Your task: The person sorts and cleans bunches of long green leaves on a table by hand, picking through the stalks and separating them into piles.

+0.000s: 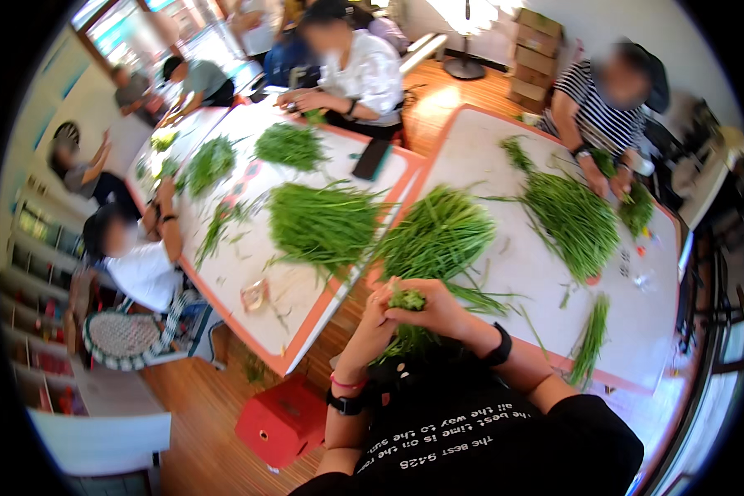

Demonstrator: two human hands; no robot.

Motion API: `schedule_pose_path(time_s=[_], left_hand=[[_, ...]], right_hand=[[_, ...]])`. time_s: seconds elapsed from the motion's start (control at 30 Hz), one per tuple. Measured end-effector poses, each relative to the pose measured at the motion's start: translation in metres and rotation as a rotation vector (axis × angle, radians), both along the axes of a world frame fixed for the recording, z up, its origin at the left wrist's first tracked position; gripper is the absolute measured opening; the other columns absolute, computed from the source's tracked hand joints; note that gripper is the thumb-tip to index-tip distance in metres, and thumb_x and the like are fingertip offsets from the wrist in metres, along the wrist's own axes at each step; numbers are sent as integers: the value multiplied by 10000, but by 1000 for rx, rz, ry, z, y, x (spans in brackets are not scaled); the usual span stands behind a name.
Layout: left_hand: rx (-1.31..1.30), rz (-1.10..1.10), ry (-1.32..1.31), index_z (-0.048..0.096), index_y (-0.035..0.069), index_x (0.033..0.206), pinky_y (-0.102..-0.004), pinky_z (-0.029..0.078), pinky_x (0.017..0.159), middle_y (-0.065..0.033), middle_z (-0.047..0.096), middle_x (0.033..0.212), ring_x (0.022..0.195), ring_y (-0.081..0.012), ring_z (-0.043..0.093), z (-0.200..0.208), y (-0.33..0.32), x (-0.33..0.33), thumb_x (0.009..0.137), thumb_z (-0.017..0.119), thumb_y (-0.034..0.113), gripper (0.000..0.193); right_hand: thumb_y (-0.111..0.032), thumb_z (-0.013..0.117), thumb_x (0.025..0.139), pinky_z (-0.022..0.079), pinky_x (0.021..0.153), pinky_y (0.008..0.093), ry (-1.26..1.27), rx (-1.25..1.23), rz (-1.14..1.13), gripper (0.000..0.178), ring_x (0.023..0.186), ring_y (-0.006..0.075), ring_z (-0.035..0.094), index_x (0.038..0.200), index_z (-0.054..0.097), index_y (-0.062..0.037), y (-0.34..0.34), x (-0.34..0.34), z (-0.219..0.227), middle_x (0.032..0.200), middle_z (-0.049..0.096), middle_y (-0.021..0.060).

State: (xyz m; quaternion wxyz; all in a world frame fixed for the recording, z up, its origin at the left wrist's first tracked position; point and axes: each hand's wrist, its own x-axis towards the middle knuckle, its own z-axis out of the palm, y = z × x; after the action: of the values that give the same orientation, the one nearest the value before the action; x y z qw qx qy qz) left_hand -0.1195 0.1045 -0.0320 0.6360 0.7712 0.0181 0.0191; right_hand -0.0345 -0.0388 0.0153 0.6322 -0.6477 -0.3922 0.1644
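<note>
On the tabletop point(471, 145), a slanting green pile point(442, 236) lies just ahead, nearer your right hand point(436, 306), which clasps a bunch point(407, 300) with your left hand point(375, 318).

Left hand point(374, 319) and right hand point(435, 304) meet; right fingers point(422, 286) curl round toward the thumb point(407, 315) (both forearms point(533, 372) slant inward).

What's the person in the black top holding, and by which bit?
A bunch of greens, held near its upper end between the left hand and the right hand; more green shows below them.
</note>
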Motion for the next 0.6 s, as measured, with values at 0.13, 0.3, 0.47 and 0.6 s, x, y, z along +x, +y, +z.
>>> schedule_pose_path(time_s=[0.13,0.3,0.47,0.6], left_hand=[[-80,-28,48,445,24,1232,-335,299,982,-124,465,1197,1153,-269,396,-11,-10,12,771,483,-31,466],[-95,-215,259,453,8,1234,-304,389,888,-105,514,1162,1013,-213,515,20,-46,38,789,508,-19,449],[346,-625,65,511,14,1160,-276,445,720,-116,609,873,768,-183,569,3,-75,56,840,507,32,321],[410,-725,-32,515,-9,1117,-391,458,710,-184,612,864,815,-341,583,-20,-73,65,815,566,88,321]], right_hand=[[-167,687,750,460,631,298,-22,18,-92,206,688,243,597,863,596,-21,-12,6,-10,753,599,125],[-153,653,788,459,619,287,48,11,-289,174,703,161,596,872,593,-13,-65,9,-6,748,600,102],[-152,619,835,448,627,215,446,142,-667,131,703,43,523,896,605,-37,-156,-1,35,767,592,-15],[-166,639,801,443,599,232,437,210,-1230,132,660,73,529,881,618,-62,-253,-22,46,763,587,-15]])
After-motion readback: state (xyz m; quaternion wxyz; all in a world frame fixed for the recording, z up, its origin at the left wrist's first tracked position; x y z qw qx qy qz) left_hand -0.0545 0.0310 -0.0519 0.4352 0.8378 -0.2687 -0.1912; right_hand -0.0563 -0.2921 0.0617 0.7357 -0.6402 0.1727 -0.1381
